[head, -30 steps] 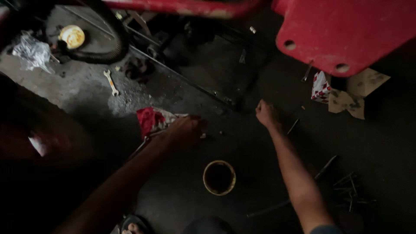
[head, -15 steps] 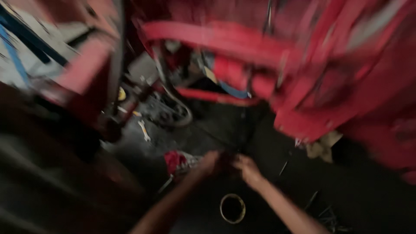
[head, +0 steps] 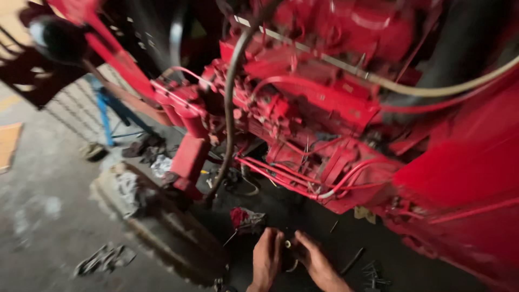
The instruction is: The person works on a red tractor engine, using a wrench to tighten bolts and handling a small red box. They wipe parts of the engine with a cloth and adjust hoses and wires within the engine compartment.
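1. Since a second ago the view has swung up from the dark floor to the red engine [head: 324, 103]. The hands, then spread apart near a round ring on the floor, have come together low in the middle of the view.
2. Far left, a blue stand [head: 111, 111] rises from the grey floor [head: 38, 216]; nearer, a few loose metal pieces [head: 102, 258] lie scattered.
3. Just right of these sits a dusty, dark tyre [head: 157, 216], and past it a red rag [head: 244, 218] lies on the floor under the engine.
4. The left hand [head: 266, 258] is curled, fingers pointing away, pressed against a small part [head: 288, 246] that it shares with the other hand.
5. The right hand [head: 315, 260] is curled too, meeting the left at that part. The part is tiny and dark, with a pale metal end; whether either hand truly grips it, I cannot tell.
6. Further right, loose bolts or rods [head: 373, 267] lie on the floor, below the red bodywork [head: 465, 178].
7. Progress, as I judge it: the small part is in hand between the fingers and not yet on the engine; parts and tools are still spread about, so much seems left.
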